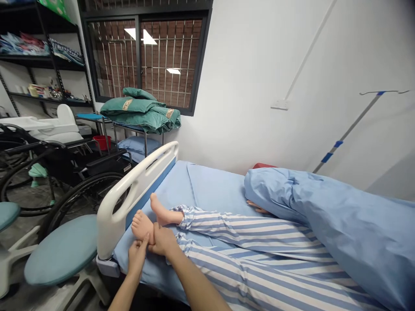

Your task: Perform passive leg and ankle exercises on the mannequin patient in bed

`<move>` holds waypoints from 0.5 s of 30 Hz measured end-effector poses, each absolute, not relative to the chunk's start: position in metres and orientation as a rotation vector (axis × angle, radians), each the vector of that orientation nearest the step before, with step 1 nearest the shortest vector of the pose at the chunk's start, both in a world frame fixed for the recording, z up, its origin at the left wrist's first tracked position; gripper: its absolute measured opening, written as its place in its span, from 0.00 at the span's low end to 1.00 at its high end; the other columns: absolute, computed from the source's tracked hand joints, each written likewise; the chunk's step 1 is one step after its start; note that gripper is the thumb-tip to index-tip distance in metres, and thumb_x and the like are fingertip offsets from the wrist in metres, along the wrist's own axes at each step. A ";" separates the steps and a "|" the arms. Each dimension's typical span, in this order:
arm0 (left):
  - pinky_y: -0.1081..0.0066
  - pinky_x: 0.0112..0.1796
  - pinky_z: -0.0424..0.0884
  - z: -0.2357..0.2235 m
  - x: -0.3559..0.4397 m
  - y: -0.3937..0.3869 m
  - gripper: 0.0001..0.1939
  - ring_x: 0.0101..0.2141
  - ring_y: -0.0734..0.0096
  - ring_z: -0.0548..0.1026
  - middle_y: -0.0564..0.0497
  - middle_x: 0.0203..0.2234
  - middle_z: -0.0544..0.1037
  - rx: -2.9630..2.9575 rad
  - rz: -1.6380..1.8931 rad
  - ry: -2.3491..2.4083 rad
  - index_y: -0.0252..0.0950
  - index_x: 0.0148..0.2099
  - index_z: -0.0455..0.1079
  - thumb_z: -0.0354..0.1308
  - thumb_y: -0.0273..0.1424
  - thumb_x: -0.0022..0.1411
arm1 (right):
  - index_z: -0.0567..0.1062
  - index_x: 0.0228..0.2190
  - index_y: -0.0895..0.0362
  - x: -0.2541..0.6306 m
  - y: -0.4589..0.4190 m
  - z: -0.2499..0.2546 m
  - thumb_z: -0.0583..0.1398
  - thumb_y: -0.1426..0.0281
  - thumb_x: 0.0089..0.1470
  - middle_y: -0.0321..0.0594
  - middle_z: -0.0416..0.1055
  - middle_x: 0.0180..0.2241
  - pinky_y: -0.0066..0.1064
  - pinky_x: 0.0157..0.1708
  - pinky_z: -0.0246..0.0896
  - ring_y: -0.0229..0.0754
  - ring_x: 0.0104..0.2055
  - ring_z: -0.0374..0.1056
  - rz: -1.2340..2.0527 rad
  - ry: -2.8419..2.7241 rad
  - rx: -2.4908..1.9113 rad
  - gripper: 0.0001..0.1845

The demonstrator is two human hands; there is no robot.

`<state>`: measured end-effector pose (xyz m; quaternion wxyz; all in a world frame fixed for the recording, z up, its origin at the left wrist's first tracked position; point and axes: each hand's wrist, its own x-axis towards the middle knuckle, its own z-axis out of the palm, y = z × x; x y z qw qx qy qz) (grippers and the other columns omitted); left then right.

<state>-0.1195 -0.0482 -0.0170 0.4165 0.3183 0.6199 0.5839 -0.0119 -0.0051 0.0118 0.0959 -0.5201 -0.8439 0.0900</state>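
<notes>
Left hand: fingers touch the near foot; grip cannot be told.
Right hand: fingers clamped round the near foot's ankle.
Near foot: over the bed, near the footboard.
Far foot: just beyond, toes up.
Background: green bedding below the window.

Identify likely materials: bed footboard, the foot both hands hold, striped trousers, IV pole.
Footboard: molded plastic, satin white; rounded edges, soft sheen.
Foot: probably soft vinyl or silicone, matte; even tone, molded-looking toes, but view can't confirm.
Striped trousers: woven cotton or blend, matte; soft creases.
IV pole: likely metal, dull gray; slim straight tube.
</notes>
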 end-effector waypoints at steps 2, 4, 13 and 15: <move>0.74 0.16 0.54 -0.027 -0.115 -0.053 0.24 0.13 0.76 0.59 0.57 0.09 0.61 0.760 1.367 1.536 0.36 0.20 0.60 0.59 0.53 0.41 | 0.63 0.43 0.58 -0.002 -0.007 0.015 0.60 0.61 0.40 0.46 0.72 0.39 0.37 0.32 0.64 0.51 0.36 0.70 0.348 -2.487 -1.437 0.27; 0.74 0.15 0.54 -0.035 -0.110 -0.057 0.27 0.12 0.75 0.60 0.56 0.10 0.64 0.750 1.301 1.516 0.36 0.24 0.64 0.55 0.58 0.40 | 0.63 0.45 0.57 0.013 -0.011 0.020 0.59 0.63 0.44 0.45 0.71 0.41 0.36 0.36 0.63 0.50 0.41 0.69 0.398 -2.436 -1.349 0.25; 0.77 0.14 0.49 -0.027 -0.055 -0.079 0.27 0.10 0.81 0.54 0.59 0.09 0.62 1.009 1.186 1.412 0.35 0.26 0.66 0.59 0.55 0.36 | 0.68 0.40 0.57 0.130 -0.044 0.033 0.55 0.70 0.49 0.42 0.70 0.39 0.32 0.44 0.56 0.44 0.43 0.64 0.365 -2.096 -1.406 0.13; 0.77 0.14 0.49 -0.022 -0.052 -0.081 0.28 0.11 0.82 0.54 0.58 0.10 0.64 1.066 1.127 1.373 0.34 0.28 0.68 0.61 0.53 0.34 | 0.68 0.39 0.57 0.156 -0.054 0.030 0.55 0.70 0.49 0.42 0.70 0.38 0.31 0.42 0.56 0.44 0.42 0.64 0.372 -2.054 -1.472 0.12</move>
